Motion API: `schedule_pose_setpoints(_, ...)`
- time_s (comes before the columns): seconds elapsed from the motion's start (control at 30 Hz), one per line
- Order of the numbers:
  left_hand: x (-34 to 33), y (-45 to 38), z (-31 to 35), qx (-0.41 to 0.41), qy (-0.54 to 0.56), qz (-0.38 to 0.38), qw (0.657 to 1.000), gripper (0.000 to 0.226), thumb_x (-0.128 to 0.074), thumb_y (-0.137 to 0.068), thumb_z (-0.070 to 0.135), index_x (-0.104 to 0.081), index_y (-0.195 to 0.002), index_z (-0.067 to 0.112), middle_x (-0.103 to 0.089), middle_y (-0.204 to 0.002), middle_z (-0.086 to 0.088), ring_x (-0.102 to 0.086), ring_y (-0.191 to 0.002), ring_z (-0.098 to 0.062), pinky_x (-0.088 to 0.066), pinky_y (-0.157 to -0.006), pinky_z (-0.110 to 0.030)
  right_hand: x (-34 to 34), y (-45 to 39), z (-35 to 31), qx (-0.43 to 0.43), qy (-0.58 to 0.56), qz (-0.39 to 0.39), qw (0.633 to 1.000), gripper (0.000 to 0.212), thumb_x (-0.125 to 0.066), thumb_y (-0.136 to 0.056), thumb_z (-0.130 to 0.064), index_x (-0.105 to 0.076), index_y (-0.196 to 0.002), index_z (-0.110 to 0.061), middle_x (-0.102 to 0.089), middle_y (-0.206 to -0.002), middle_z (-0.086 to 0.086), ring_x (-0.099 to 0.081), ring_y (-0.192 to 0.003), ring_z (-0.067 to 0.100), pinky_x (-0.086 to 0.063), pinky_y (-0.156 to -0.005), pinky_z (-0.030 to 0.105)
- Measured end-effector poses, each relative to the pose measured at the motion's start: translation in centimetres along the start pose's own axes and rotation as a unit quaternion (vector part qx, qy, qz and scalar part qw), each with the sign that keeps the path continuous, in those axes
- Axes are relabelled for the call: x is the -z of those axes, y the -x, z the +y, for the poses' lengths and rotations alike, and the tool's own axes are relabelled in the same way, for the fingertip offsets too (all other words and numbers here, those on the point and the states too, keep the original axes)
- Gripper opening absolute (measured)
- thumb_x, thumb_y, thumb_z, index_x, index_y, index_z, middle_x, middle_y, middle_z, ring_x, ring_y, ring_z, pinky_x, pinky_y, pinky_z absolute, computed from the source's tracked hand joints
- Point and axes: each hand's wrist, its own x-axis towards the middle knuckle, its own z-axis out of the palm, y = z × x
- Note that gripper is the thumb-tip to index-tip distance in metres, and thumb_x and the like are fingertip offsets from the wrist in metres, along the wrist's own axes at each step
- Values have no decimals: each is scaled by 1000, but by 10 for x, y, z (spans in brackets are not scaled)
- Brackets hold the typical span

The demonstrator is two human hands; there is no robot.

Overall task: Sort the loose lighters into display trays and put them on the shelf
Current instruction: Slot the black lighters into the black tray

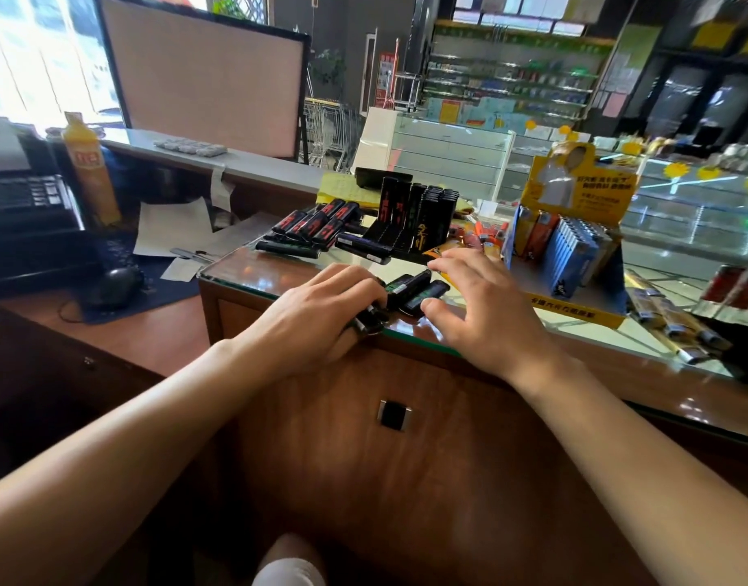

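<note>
At frame centre, my left hand (321, 306) clenches several black lighters (370, 321) on the desk (279, 277); right hand (482, 310) hovers released. Light, stiff, slick—I'd pinch their long sides.

I see bare glass countertop (254, 270) at 9 o'clock of my hands; scattered black-and-red lighters (317, 224) crowd 12 o'clock, and the yellow cardboard display tray (575, 264) blocks 2 o'clock.
</note>
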Motion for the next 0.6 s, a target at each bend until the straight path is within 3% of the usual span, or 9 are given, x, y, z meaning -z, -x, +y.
schedule_pose_setpoints(0.13,0,-7,0,71,49,36,996,33,-58,-81,2,-58,-111,17,-61,-110,3,-55,-105,-20,-51,-88,-41,2,2,0,-2,3,-4,1000,59,-46,-85,-49,-55,-135,-20,-47,-142,-2,-35,-133,15,-22,-102,20)
schedule_pose_setpoints(0.23,3,-16,2,127,68,45,988,28,-64,-80,3,-61,-105,17,-61,-105,2,-58,-98,-19,-49,-84,-33,2,3,-1,-5,6,-10,1000,59,-46,-85,-50,-54,-136,-21,-47,-143,-2,-35,-133,15,-25,-104,23)
schedule_pose_setpoints(0.33,6,-28,-2,186,39,-1,982,26,-68,-84,9,-60,-107,16,-59,-109,0,-55,-101,-19,-43,-85,-28,2,3,-1,-6,6,-11,1000,59,-46,-86,-50,-55,-136,-20,-48,-143,-1,-36,-133,16,-28,-107,28)
schedule_pose_setpoints(0.5,5,-34,-9,224,-32,-86,970,27,-56,-96,28,-53,-123,30,-55,-127,4,-44,-123,-26,-34,-101,-47,3,3,-2,2,1,-17,1000,58,-44,-87,-51,-55,-135,-20,-47,-143,-1,-36,-133,16,-24,-101,22)
schedule_pose_setpoints(0.6,6,-37,-9,247,-42,-108,962,38,-53,-98,36,-50,-136,30,-50,-135,3,-42,-130,-26,-30,-104,-48,3,2,-3,5,4,-16,1000,58,-44,-87,-51,-55,-135,-20,-47,-142,-2,-36,-132,16,-23,-98,20)
